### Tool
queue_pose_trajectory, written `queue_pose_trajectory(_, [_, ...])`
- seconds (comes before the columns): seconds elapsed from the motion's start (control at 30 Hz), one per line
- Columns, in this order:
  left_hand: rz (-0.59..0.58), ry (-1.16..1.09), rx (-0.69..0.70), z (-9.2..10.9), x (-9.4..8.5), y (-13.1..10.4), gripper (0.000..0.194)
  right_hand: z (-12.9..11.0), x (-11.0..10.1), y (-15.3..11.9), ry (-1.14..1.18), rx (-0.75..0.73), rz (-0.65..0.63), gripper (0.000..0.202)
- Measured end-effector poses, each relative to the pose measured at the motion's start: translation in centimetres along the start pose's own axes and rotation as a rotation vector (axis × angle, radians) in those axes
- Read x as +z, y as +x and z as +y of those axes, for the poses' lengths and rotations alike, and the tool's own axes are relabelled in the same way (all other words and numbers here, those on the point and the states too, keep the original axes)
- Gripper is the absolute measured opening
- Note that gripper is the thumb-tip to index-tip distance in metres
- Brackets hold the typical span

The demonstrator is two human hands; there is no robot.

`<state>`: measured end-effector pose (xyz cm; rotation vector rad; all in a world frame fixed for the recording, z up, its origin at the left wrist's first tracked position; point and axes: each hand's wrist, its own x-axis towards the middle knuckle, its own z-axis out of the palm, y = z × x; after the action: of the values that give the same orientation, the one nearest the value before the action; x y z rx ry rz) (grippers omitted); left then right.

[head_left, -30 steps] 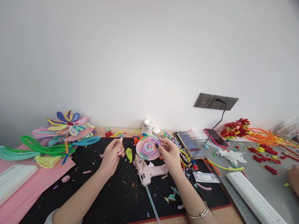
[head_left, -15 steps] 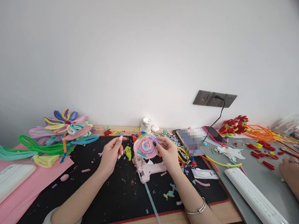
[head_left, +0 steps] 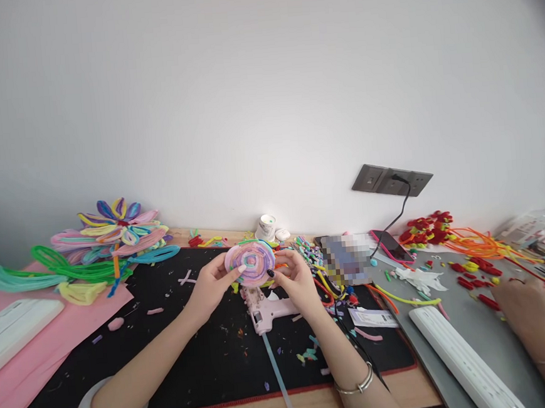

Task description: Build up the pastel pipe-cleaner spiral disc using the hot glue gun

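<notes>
Between my two hands is a round coil of pastel pipe cleaners (head_left: 249, 256), wound in pink, purple and orange with some green and blue at its rim. My left hand (head_left: 217, 285) pinches its left side, thumb on the front face. On the right edge my right hand (head_left: 298, 278) grips it, a dark-nailed thumb at the lower rim. Just beneath lies a pale pink hot glue gun (head_left: 274, 309), a translucent glue stick (head_left: 279, 376) sticking out toward the table's front edge. The fingers behind the coil are partly hidden.
At the left, pipe-cleaner flowers (head_left: 123, 225) lie by pink paper (head_left: 89, 331) and a white lamp bar (head_left: 20, 327). A small cup (head_left: 267, 227) stands by the wall. Phones (head_left: 391, 246) and another white bar (head_left: 464, 358) are rightward, near a co-worker's hand (head_left: 526, 313).
My left hand has moved right and taken hold of the coil's left side. The coil has shifted slightly left, still in my right hand. The co-worker's hands have shifted.
</notes>
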<state>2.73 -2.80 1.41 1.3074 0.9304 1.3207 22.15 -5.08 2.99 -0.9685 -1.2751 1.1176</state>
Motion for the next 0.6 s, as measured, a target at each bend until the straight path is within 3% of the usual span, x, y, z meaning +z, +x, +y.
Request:
queue_pose_trajectory(0.1, [0.109,-0.01,0.051,0.4,-0.5,0.4,0.044,-0.4,-1.0,0.0,-0.224,-0.023,-0.068,0.037])
queue_pose_trajectory(0.23, [0.227,0.008,0.107,0.6,-1.1,0.8,0.048,-1.3,-2.7,-0.3,-0.554,-0.043,-0.289,0.051])
queue_pose_trajectory(0.33, [0.287,0.027,0.136,0.4,-1.5,1.0,0.051,-1.5,-3.5,-0.5,-0.639,-0.06,-0.403,0.06])
queue_pose_trajectory(0.47, [0.333,0.041,0.168,0.2,-1.7,1.1,0.051,-0.6,-3.4,-0.7,-0.761,-0.01,-0.545,0.055])
queue_pose_trajectory(0.6, [0.36,0.08,0.187,0.2,-1.9,1.1,0.046,-0.2,-2.9,-0.8,-0.829,0.011,-0.557,0.047])
